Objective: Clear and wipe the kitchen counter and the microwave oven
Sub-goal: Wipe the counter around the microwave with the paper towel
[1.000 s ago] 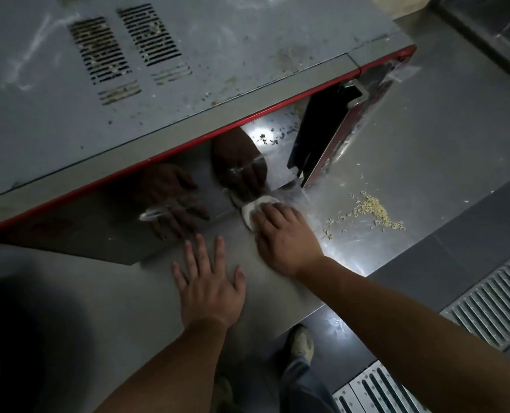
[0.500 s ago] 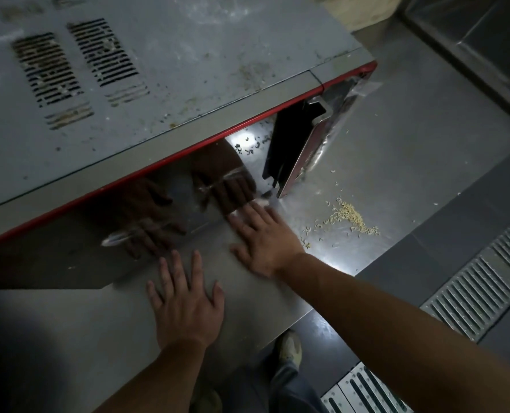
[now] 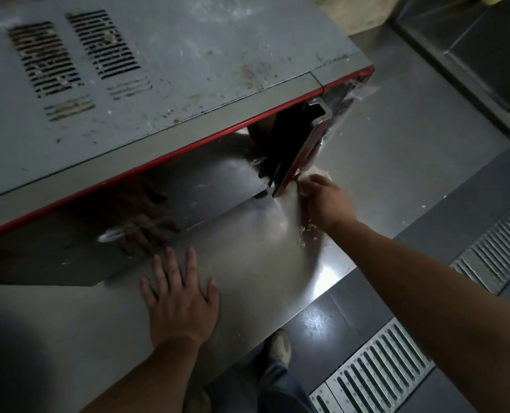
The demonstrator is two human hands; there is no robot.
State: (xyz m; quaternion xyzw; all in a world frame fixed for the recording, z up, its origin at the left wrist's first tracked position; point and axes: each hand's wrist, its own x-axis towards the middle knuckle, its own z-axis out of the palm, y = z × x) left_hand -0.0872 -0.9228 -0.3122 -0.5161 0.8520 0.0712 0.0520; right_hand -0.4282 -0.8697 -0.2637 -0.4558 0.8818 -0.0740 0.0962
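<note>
The right hand's fingers (image 3: 302, 186) curl over a white cloth (image 3: 322, 174), seemingly bunched, now at the foot of the microwave oven (image 3: 158, 84) door at 2 o'clock, having swept from 12 o'clock across the crumbs (image 3: 307, 231). The left hand (image 3: 182, 296) stays flat, fingers spread, on the table (image 3: 262, 263). Wiping continues.

Grey microwave (image 3: 188, 70) with red trim; steel-grey counter (image 3: 381, 174); cloth (image 3: 319, 173) seemingly white.
</note>
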